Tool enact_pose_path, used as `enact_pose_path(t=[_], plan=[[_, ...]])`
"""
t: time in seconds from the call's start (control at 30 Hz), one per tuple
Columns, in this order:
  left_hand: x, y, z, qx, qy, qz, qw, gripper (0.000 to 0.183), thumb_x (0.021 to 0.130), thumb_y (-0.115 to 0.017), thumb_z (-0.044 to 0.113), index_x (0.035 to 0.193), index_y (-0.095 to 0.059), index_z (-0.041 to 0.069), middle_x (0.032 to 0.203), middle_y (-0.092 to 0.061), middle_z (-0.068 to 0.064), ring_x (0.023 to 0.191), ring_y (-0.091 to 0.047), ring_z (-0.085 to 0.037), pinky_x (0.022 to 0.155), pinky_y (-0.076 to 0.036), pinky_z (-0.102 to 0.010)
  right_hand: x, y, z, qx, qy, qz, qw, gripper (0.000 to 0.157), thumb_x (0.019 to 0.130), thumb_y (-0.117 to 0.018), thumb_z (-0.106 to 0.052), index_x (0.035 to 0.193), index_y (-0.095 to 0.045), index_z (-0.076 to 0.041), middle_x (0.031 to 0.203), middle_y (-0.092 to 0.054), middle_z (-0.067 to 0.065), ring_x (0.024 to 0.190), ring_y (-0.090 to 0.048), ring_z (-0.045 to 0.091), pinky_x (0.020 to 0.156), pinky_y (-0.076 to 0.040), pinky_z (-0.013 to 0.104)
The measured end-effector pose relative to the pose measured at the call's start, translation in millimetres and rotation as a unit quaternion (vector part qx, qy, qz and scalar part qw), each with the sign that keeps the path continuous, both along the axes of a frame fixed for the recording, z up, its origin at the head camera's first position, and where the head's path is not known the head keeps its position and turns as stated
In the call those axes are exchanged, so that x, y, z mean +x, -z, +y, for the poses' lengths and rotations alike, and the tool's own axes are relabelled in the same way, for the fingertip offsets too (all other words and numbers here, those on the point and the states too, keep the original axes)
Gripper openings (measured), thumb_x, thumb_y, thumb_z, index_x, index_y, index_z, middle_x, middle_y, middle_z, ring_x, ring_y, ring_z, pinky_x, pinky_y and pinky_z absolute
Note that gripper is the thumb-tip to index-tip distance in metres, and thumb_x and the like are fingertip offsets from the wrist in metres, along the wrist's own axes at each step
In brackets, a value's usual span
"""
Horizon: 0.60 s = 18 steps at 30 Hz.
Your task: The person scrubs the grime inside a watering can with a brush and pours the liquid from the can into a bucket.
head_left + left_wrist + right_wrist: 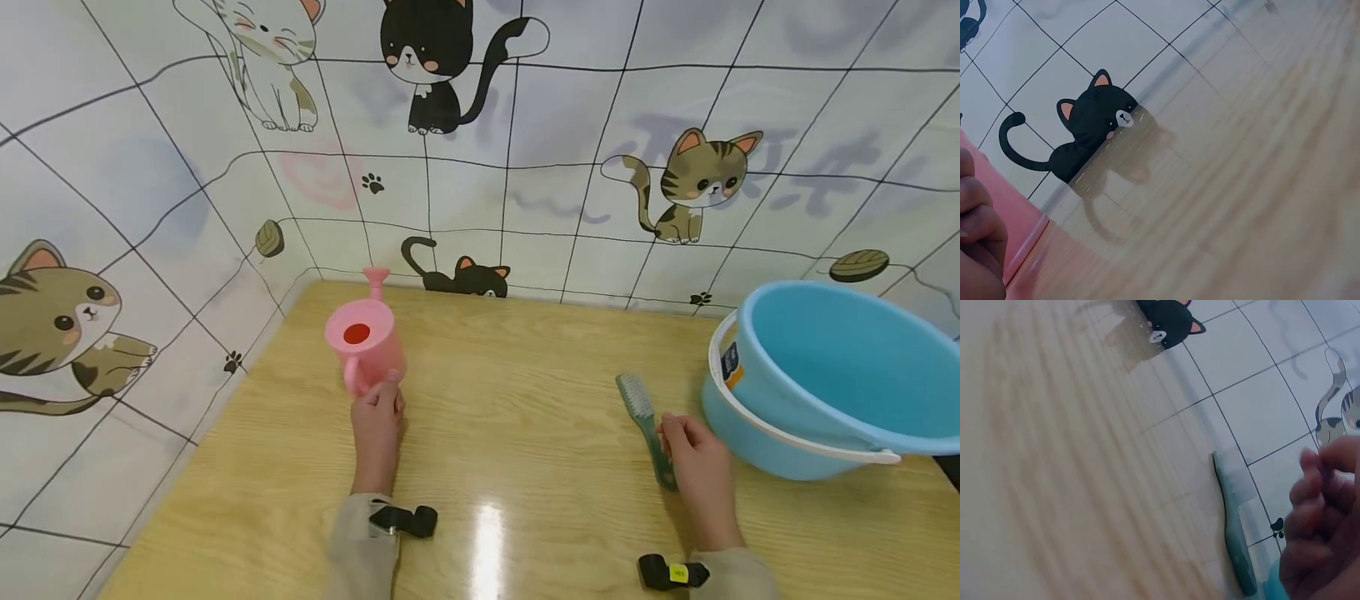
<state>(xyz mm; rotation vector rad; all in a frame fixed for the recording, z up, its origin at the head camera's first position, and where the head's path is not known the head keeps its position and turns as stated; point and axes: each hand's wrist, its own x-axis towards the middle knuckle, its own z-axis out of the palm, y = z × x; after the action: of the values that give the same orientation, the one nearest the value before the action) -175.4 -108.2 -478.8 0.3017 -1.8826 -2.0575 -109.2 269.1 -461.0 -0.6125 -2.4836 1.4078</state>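
Note:
A pink toy watering can [382,346] with a red inside stands at the back left of the table. Close in front of it, my left hand [377,417] has loosely curled fingers and overlaps its lower handle. In the left wrist view, the curled fingers [979,206] are beside the can's pink side [1019,231]. To the right, a green scrubbing brush [648,433] with pale bristles lies on the table. My right hand [697,467] hovers just right of its handle, fingers loosely curled and holding nothing. A gap shows between the brush [1235,540] and the right hand [1316,519].
A light blue bucket [787,450] with a white bail handle stands at the right, a blue basin [847,358] tilted in its top. Behind and left of the wooden table [510,417] are walls [555,200] covered with cat-patterned paper.

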Motion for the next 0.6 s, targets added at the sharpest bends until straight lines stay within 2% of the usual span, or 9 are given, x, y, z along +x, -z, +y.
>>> enact_pose_path(t=[0.1,0.2,0.3,0.37,0.47,0.53,0.6], plan=[[2.9,-0.7,-4,-0.001,-0.020,-0.003,0.9998,0.055,0.084,-0.057,0.044,0.054,-0.038,0.003,0.046,-0.028,-0.001,0.038,-0.022,-0.012,0.034,-0.016,-0.027,1.9,0.8,0,0.028,0.019,-0.035,0.999,0.049,0.089,-0.042,-0.051,0.076,-0.055,-0.006,0.067,-0.047,0.005,0.060,-0.043,0.018,0.049,-0.036,0.029],[10.4,4.1,-2,0.004,-0.044,-0.021,0.9988,0.056,0.085,-0.057,0.044,0.053,-0.035,0.003,0.046,-0.027,-0.001,0.038,-0.022,-0.013,0.033,-0.018,-0.028,11.4,2.5,11,0.067,0.031,-0.063,0.995,0.052,0.089,-0.039,-0.053,0.067,-0.048,-0.007,0.059,-0.042,0.004,0.053,-0.039,0.018,0.047,-0.031,0.030],[14.8,8.3,-1,0.021,-0.095,-0.018,0.9951,0.054,0.087,-0.056,0.038,0.052,-0.032,0.003,0.047,-0.027,0.000,0.041,-0.024,-0.013,0.036,-0.021,-0.028,20.6,4.0,22,0.109,0.036,-0.087,0.990,0.052,0.089,-0.039,-0.052,0.064,-0.046,-0.008,0.055,-0.041,0.004,0.050,-0.038,0.018,0.046,-0.030,0.030],[12.9,9.0,-4,0.018,-0.149,-0.002,0.9887,0.051,0.087,-0.055,0.036,0.054,-0.034,0.004,0.050,-0.028,0.001,0.046,-0.026,-0.013,0.040,-0.022,-0.027,21.8,4.6,27,0.137,0.017,-0.090,0.986,0.048,0.090,-0.040,-0.049,0.070,-0.053,-0.008,0.059,-0.046,0.004,0.054,-0.041,0.017,0.047,-0.030,0.029],[6.7,6.2,-14,0.000,-0.225,0.024,0.9742,0.045,0.088,-0.055,0.035,0.060,-0.037,0.005,0.058,-0.031,0.000,0.055,-0.031,-0.014,0.049,-0.023,-0.026,16.2,4.1,30,0.165,-0.031,-0.105,0.980,0.045,0.091,-0.040,-0.048,0.088,-0.057,-0.006,0.072,-0.053,0.006,0.064,-0.047,0.020,0.053,-0.034,0.029],[3.1,3.5,-22,-0.010,-0.253,0.029,0.9670,0.038,0.088,-0.055,0.037,0.068,-0.041,0.007,0.065,-0.035,-0.001,0.061,-0.035,-0.015,0.053,-0.026,-0.026,9.8,3.0,30,0.174,-0.062,-0.116,0.976,0.047,0.091,-0.039,-0.048,0.099,-0.055,-0.004,0.083,-0.056,0.009,0.071,-0.050,0.022,0.057,-0.036,0.030],[0.0,0.4,-28,0.000,-0.258,0.037,0.9656,0.031,0.088,-0.055,0.036,0.077,-0.044,0.009,0.073,-0.039,-0.002,0.067,-0.038,-0.017,0.056,-0.029,-0.026,3.6,1.1,30,0.168,-0.087,-0.135,0.973,0.052,0.090,-0.037,-0.051,0.104,-0.052,-0.002,0.088,-0.056,0.012,0.077,-0.051,0.025,0.059,-0.036,0.031]])
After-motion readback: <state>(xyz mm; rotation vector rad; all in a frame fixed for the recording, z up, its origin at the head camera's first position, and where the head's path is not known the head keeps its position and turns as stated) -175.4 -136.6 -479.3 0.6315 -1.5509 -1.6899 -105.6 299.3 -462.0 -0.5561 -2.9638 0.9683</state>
